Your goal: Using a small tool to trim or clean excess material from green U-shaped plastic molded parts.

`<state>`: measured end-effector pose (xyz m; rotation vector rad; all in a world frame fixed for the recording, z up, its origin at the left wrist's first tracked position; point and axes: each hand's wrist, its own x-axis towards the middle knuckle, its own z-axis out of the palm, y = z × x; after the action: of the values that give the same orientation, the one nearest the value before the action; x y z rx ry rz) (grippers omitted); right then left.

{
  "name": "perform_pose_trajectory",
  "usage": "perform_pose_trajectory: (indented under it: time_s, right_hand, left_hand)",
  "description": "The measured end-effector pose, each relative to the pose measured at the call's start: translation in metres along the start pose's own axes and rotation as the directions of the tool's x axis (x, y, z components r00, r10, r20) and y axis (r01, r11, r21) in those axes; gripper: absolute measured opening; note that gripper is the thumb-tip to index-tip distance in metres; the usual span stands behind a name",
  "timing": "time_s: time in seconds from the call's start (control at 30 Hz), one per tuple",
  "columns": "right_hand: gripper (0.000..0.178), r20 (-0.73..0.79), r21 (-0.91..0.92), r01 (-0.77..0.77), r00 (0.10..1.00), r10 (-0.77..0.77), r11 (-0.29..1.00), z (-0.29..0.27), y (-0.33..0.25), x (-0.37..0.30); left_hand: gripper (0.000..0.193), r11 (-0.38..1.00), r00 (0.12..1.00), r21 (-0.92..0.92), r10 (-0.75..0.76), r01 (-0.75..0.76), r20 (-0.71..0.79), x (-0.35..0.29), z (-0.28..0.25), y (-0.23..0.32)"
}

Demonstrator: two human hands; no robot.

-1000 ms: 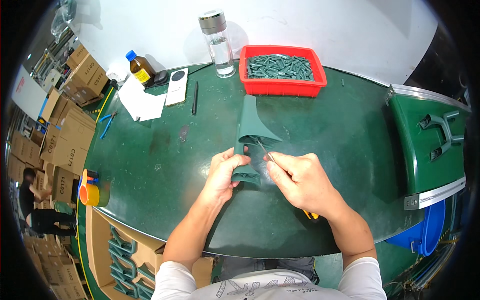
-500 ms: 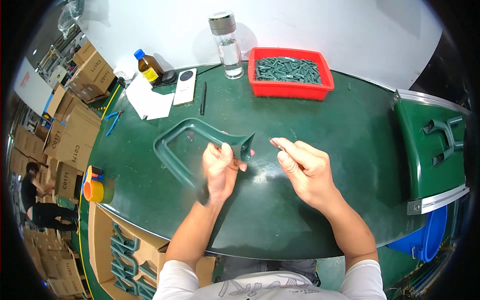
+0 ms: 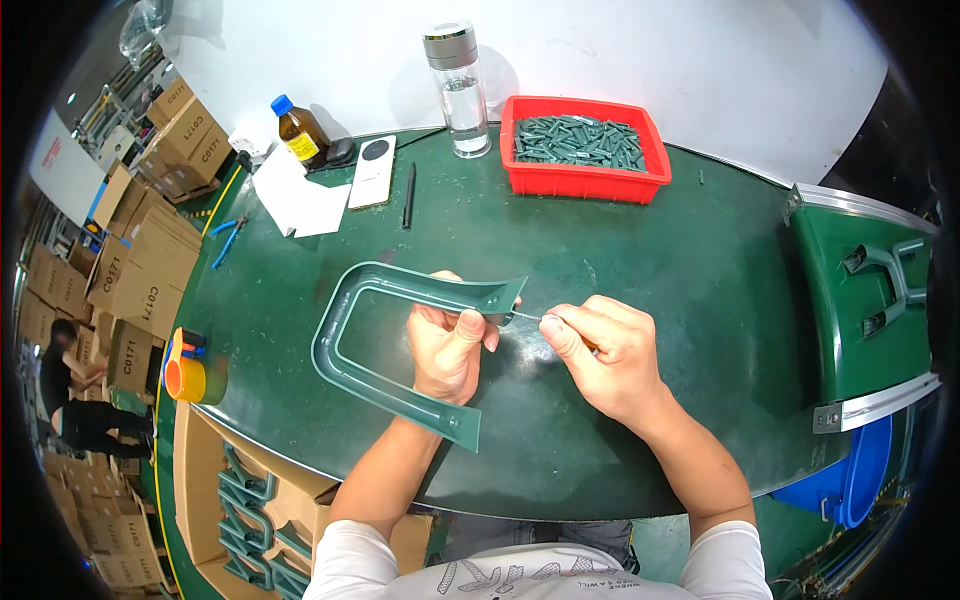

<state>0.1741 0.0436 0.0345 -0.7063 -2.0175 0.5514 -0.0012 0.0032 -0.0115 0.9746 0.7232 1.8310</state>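
Observation:
My left hand (image 3: 446, 352) is closed round a green U-shaped plastic handle (image 3: 331, 325) by its upper arm, above the table. The handle's hollow channel faces up, and both flared ends point right. Gripped in my right hand (image 3: 615, 358) is a small hand tool with a thin metal shaft (image 3: 527, 317). A bit of orange-brown grip shows between the fingers; the rest of the tool is hidden. Its tip meets the flared upper end of the handle, beside my left fingertips. I cannot tell whether the tip is inside the part.
A red bin (image 3: 590, 187) of small green pieces stands at the back, beside a water bottle (image 3: 462, 105). Further left are a phone (image 3: 372, 172), a black pen (image 3: 409, 195), a brown bottle (image 3: 300, 135) and blue pliers (image 3: 230, 240). A metal-edged green stand (image 3: 860, 330) is at right; a carton (image 3: 205, 500) of handles, lower left.
The green handle has turned in my left hand, so its channel now faces up. My right hand has shifted slightly, and the tool's shaft now reaches the handle's end.

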Motion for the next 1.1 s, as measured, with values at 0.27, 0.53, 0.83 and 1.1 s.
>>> perform_pose_trajectory:
  time_s: [0.27, 0.53, 0.83, 1.1]
  right_hand:
    - [0.015, 0.005, -0.041, -0.011, 1.0, 0.011, 0.999, 0.0, 0.0, 0.0]
    - [0.013, -0.069, -0.092, 0.008, 0.998, -0.015, 0.996, 0.0, 0.001, 0.001]
    - [0.014, -0.149, -0.164, -0.023, 0.989, -0.002, 0.986, -0.003, 0.007, 0.005]
    - [0.038, 0.431, 0.475, -0.674, 0.739, 0.518, 0.566, -0.019, 0.005, 0.011]
  left_hand:
    - [0.036, 1.0, 0.999, 0.017, 0.007, -0.007, -0.031, -0.001, 0.001, 0.0]
    - [0.039, 0.999, 0.998, 0.013, 0.045, -0.045, -0.032, -0.005, 0.0, -0.005]
    - [0.045, 0.999, 0.999, -0.018, 0.045, -0.045, 0.001, -0.009, 0.001, -0.008]
    - [0.047, 0.998, 0.999, -0.057, -0.01, 0.012, 0.037, -0.009, 0.0, -0.007]
